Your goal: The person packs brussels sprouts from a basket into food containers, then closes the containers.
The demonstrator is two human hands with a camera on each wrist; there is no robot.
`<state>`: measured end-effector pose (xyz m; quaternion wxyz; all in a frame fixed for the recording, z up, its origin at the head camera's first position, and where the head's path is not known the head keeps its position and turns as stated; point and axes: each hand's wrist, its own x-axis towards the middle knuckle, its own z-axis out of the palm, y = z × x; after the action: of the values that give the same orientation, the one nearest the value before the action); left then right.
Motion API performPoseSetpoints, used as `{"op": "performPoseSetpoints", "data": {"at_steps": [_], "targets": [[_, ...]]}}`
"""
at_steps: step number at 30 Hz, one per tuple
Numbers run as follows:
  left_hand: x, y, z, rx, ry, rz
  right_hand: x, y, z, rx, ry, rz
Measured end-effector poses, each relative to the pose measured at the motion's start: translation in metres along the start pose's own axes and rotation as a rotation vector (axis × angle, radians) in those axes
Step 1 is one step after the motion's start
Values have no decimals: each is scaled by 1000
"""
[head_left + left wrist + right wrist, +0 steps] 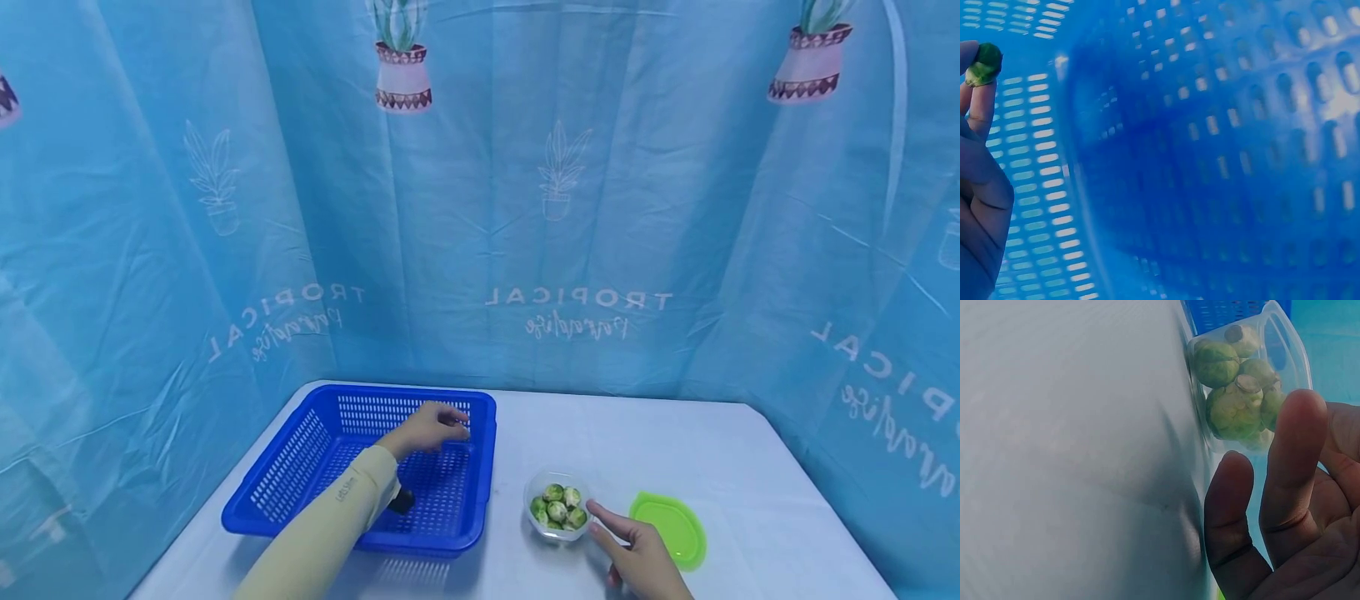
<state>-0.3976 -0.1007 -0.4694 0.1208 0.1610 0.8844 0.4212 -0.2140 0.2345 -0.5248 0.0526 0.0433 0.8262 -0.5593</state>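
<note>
Inside the blue basket's space, my left hand [429, 427] pinches a Brussels sprout [985, 64] between thumb and fingertips; the left wrist view shows it held up near the basket wall. To the right of the basket stands a small clear plastic container [555, 533] with several Brussels sprouts [1232, 412] in it. My right hand [639, 557] is at the container's right side, its fingertips right at the wall and its fingers loosely extended, not curled round it. The sprout is hidden by the left hand in the head view.
The blue perforated basket [487, 475] takes up the left part of the white table [600, 425]. A bright green lid [681, 533] lies on the table just beyond the right hand. Blue printed curtains [495, 208] hang around the back and sides.
</note>
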Motion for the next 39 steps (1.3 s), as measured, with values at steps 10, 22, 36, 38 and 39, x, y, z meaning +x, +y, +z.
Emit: {"op": "performPoseSetpoints", "data": {"at_steps": [10,22,36,38,39], "targets": [[-4,16,-7,-66,41,2,0,0,0,-10,2,-10],[-12,33,-2,-84,27,40,0,1,1,-8,11,17],[-33,53,1,-55,18,80,0,1,-1,-17,3,2],[-35,56,3,-61,14,98,1,1,0,-18,1,6],[-36,57,3,-63,13,102,1,2,0,-20,0,8]]}}
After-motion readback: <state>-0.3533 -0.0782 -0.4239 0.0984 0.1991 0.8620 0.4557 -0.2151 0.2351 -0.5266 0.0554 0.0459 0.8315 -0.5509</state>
